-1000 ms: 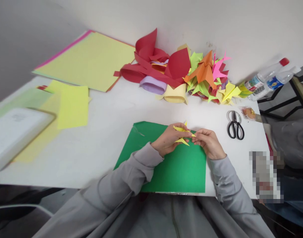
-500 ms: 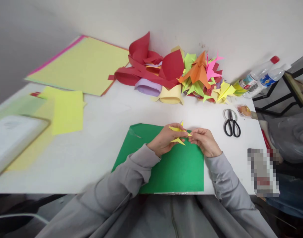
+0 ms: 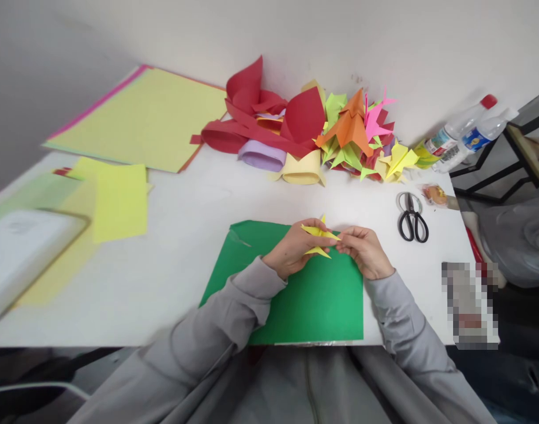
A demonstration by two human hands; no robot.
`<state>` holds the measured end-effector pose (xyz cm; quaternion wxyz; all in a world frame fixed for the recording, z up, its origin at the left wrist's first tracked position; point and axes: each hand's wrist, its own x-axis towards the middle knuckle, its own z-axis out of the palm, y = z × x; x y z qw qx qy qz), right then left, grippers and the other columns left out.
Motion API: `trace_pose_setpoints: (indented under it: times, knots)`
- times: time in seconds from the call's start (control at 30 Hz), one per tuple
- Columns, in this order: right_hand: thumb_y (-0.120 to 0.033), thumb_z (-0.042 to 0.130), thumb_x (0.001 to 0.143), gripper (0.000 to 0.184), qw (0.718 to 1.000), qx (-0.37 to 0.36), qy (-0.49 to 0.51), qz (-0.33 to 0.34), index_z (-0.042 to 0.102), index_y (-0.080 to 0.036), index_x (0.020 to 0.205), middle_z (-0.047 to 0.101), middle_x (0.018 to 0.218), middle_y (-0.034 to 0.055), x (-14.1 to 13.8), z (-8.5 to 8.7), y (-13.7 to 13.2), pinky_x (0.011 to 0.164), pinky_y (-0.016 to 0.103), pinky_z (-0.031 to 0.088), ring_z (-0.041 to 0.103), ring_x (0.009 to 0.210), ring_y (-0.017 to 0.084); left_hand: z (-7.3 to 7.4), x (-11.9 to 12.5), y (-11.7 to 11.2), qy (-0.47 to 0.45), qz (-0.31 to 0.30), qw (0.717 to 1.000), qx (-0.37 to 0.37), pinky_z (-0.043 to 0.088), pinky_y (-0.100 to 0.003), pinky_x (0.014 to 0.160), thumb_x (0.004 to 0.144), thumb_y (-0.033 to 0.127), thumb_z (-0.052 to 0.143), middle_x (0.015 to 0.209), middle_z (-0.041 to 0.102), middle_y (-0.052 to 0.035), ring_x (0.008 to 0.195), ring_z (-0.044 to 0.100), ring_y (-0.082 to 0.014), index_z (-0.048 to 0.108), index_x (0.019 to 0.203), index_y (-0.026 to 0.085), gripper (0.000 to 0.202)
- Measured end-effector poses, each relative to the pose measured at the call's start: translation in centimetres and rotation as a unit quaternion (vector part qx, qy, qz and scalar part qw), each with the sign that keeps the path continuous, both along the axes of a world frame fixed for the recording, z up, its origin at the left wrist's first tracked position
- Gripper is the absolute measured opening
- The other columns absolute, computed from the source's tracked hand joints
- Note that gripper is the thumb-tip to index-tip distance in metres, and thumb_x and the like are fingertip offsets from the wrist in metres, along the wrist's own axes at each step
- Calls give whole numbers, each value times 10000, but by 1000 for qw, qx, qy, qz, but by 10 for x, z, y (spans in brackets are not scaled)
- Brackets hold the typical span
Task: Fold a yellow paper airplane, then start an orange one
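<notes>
A small folded piece of yellow paper [image 3: 319, 231] with several pointed ends is held above the green sheet [image 3: 313, 306]. My left hand [image 3: 297, 247] is closed on its body, with points sticking out on several sides of the fingers. My right hand [image 3: 365, 250] pinches at the tip on the right, its thumb and fingertips close against the left thumb. The fingers partly hide the middle of the folded paper.
Scissors [image 3: 412, 218] lie right of my hands. Folded paper shapes [image 3: 346, 132] and red paper bands [image 3: 252, 121] line the wall, beside plastic bottles [image 3: 472, 141]. Yellow sheets [image 3: 122, 200] and a white box-like object [image 3: 29, 247] are on the left.
Both hands stay in nearly the same place over the green sheet. The left thumb has shifted slightly right toward the paper's tip, and the view has tilted a little.
</notes>
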<state>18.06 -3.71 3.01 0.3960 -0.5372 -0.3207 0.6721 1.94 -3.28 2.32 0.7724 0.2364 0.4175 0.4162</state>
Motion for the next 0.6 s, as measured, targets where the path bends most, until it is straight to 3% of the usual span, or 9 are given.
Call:
trace_pose_setpoints:
  times: [0.23,0.6]
  knots:
    - [-234,839,500,176,1000,-2,19,-13,704,-157,583,686,549,4,-1,2,0,543,206,481,598,517,90,-1,2,0,-15,13,1000,-7,461,-179,467,437,207,921,663,684,-5,513,598,-83,583,676,134,421]
    - [-261,869,495,214,1000,9,22,-13,708,-158,590,697,567,1,-2,2,-1,559,209,495,602,524,87,0,2,1,-9,11,1000,-17,439,-168,449,459,188,913,630,670,-3,497,592,-82,583,658,136,389]
